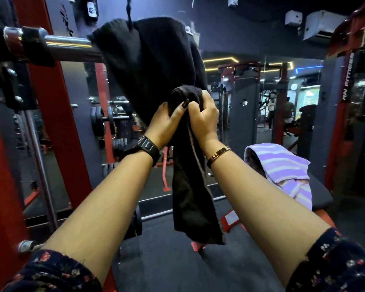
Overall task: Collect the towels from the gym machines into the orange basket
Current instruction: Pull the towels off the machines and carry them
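Hands together at frame centre, both clamped on black towel [156, 66]: left hand [167, 121] and right hand [202, 116] touching each other, fingers closed around a bunched fold of the cloth. Towel is draped over steel bar [70, 48] up top, upper part hanging from the bar down to the hands, lower tail hanging free below them between the forearms. Black watch [148, 147] on left wrist, gold bangle [218, 153] on right wrist, dark floral sleeves pushed up near the elbows. Striped towel [282, 167], purple and white, lies crumpled on black bench pad [322, 194] just right of the right forearm, not touched by either hand. Red rack upright [51, 102] at left, bar mounted on it. Floor [167, 260] dark rubber matting. Behind: mirror wall reflecting red frames, dumbbells [102, 121] on a rack left of the hands, yellow ceiling strip lights, blue-lit area far right, white AC unit [322, 25] top right. Orange basket not visible here.
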Action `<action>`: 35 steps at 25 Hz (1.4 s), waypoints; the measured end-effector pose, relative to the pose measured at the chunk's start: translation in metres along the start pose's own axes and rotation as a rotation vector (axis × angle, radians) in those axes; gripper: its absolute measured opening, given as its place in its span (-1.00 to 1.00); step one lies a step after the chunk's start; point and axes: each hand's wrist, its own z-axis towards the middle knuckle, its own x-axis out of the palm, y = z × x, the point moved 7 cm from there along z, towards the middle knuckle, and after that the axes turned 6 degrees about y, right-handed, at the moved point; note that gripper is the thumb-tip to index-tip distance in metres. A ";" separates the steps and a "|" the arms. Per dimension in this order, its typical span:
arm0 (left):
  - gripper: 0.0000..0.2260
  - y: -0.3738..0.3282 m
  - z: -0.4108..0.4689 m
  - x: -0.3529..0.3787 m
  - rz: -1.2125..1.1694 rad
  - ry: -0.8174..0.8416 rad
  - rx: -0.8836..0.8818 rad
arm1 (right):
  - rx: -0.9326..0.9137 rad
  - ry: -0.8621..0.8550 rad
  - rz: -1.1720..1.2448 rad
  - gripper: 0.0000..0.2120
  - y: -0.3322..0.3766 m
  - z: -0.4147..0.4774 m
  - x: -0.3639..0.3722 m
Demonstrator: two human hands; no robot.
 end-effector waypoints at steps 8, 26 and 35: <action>-0.49 0.039 -0.001 0.077 -0.522 0.115 -0.077 | 0.268 0.129 -0.107 -0.75 -0.055 -0.001 -0.027; -0.38 0.099 0.099 0.329 -0.701 0.138 -0.294 | 0.587 0.136 0.198 -0.47 -0.318 0.041 -0.169; -0.36 0.158 0.153 0.464 -0.650 0.007 -0.462 | 0.574 0.111 -0.030 -0.79 -0.397 0.069 -0.285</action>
